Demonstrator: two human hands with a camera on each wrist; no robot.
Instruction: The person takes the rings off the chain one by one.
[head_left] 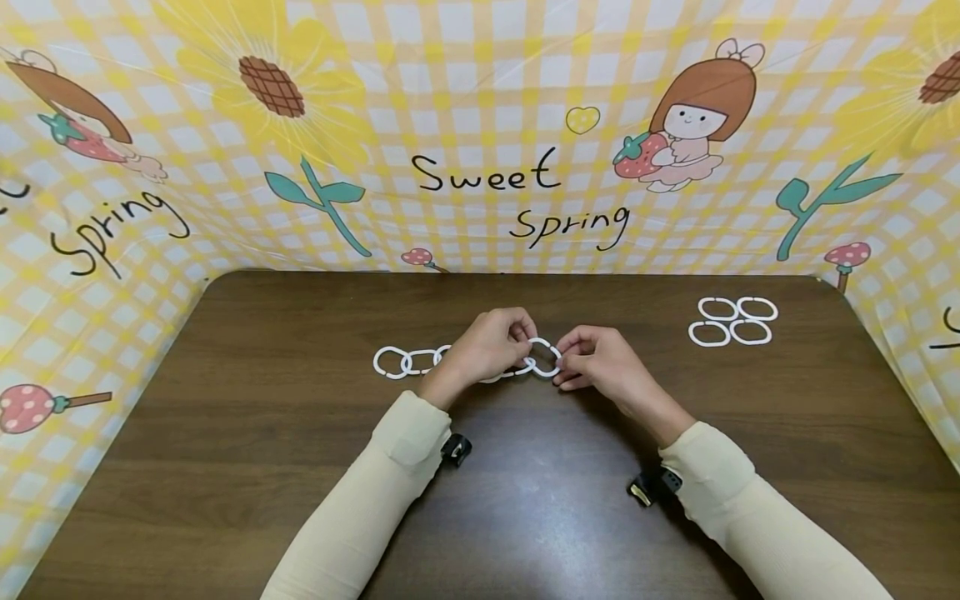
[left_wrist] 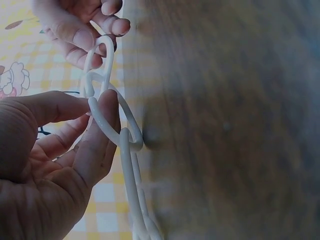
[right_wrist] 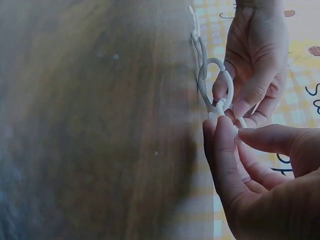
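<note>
A chain of white oval plastic links (head_left: 391, 362) runs left to right near the table's far middle, partly hidden behind my left hand. My left hand (head_left: 491, 343) pinches one link (left_wrist: 103, 121) of it between thumb and forefinger. At the chain's right end my right hand (head_left: 600, 362) holds the last link (head_left: 550, 372) by its right side, between thumb and fingertips. In the left wrist view this end link (left_wrist: 109, 55) passes through the one in my left hand. The right wrist view shows the chain (right_wrist: 201, 55) trailing away past my left hand.
Several loose white links (head_left: 709, 333) lie grouped at the table's back right. The brown wooden table (head_left: 225, 500) ends at a yellow checked cloth (head_left: 480, 108) that stands along the back and both sides. A small black camera sits at each wrist.
</note>
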